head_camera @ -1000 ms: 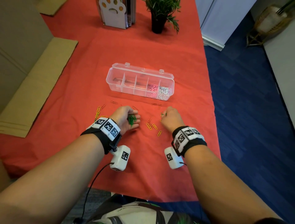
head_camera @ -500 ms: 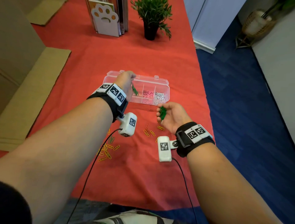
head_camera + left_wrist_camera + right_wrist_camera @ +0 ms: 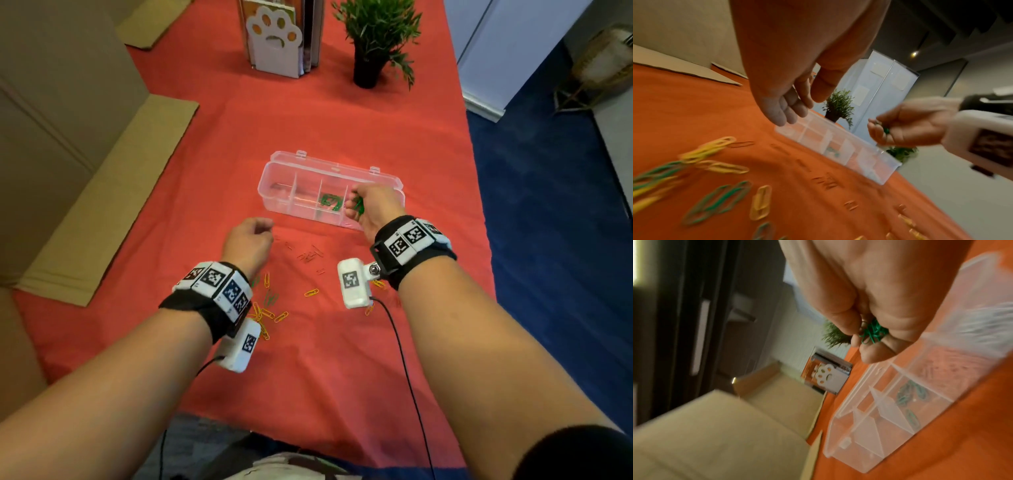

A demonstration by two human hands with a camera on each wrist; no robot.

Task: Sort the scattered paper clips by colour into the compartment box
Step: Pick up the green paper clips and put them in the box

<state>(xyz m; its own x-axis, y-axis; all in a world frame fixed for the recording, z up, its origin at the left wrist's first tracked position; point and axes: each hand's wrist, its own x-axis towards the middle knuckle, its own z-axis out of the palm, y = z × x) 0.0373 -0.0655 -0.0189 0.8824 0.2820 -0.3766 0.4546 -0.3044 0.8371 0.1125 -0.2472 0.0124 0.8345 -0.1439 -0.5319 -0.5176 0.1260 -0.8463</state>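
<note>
The clear compartment box (image 3: 294, 192) stands open on the red cloth. Green paper clips (image 3: 330, 201) lie in its middle compartment (image 3: 908, 394); pink clips (image 3: 941, 365) and white clips (image 3: 982, 324) fill the compartments to the right. My right hand (image 3: 359, 205) hovers over the box's right half and grips a bunch of green clips (image 3: 871, 332). My left hand (image 3: 253, 233) hangs just in front of the box, its fingers (image 3: 785, 112) relaxed and empty. Yellow clips (image 3: 265, 313), green clips (image 3: 270, 298) and orange clips (image 3: 310, 255) lie scattered on the cloth near my wrists.
A potted plant (image 3: 373, 44) and a paw-print file holder (image 3: 277, 37) stand at the far end. Flat cardboard (image 3: 109, 192) lies along the left side. The cloth's right edge drops to blue floor (image 3: 548, 240). A wrist camera cable (image 3: 407, 370) trails over the near cloth.
My left hand let its green clips go into the box and drew back toward me, now empty. My right hand lifted its green clips from the cloth to above the box.
</note>
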